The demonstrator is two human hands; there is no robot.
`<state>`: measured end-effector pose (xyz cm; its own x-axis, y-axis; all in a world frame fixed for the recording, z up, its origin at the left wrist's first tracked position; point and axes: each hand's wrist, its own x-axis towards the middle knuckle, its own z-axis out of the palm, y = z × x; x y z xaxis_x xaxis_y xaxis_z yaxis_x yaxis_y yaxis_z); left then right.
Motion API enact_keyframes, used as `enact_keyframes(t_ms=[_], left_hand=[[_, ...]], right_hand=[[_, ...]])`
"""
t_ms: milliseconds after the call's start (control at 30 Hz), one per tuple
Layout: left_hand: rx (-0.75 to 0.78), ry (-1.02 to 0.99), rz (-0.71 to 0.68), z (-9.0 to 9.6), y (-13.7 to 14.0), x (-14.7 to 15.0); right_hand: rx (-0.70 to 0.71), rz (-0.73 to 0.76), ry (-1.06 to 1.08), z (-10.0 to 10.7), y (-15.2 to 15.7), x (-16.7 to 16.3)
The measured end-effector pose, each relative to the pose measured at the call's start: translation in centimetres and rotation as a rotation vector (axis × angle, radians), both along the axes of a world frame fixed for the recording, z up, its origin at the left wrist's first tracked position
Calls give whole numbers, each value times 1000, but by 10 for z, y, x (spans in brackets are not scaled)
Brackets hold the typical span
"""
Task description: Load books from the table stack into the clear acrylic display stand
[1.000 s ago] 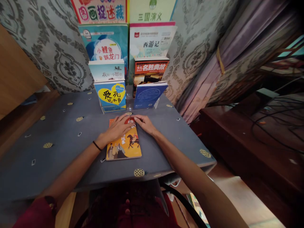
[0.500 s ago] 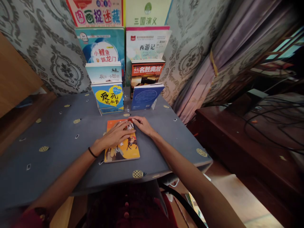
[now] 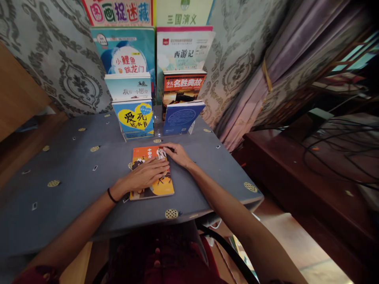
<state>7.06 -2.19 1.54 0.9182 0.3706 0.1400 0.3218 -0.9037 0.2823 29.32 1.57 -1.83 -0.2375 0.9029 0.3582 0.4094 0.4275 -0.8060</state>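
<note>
An orange and yellow picture-covered book [image 3: 164,188] lies closed on the patterned grey tablecloth. Across the middle of its cover my left hand [image 3: 149,172] rests flat, fingers stretched toward the right edge, hiding part of the drawing. At the top right corner of the same book is my right hand [image 3: 177,154], its fingers bent and closed at the corner. How much of the corner sits between thumb and finger is hard to see.
Behind the book stands a clear tiered rack [image 3: 159,128] of upright books, including a blue book with a yellow heart [image 3: 136,118] and a plain blue book [image 3: 182,119]. A dark red cabinet [image 3: 275,169] with tangled black cables [image 3: 331,138] is on the right.
My left hand has slid down the cover, uncovering white title characters near the top. My right hand stays at the corner. The view has shifted slightly.
</note>
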Motion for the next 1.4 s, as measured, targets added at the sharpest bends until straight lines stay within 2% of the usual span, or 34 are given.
enact_keyframes(t_ms=[367, 700, 1067, 1233, 1400], left_hand=[[-30, 16, -64, 8, -12, -4], [-64, 10, -112, 9, -34, -10], [7, 8, -109, 4, -39, -10], [-20, -6, -112, 2, -49, -10], [-31, -31, -118, 2, -54, -14]], right_hand=[[14, -13, 11, -2, -1, -2], [26, -5, -17, 0, -1, -1], [55, 8, -41, 2, -5, -4], [75, 62, -101, 5, -22, -7], [62, 130, -282, 7, -64, 0]])
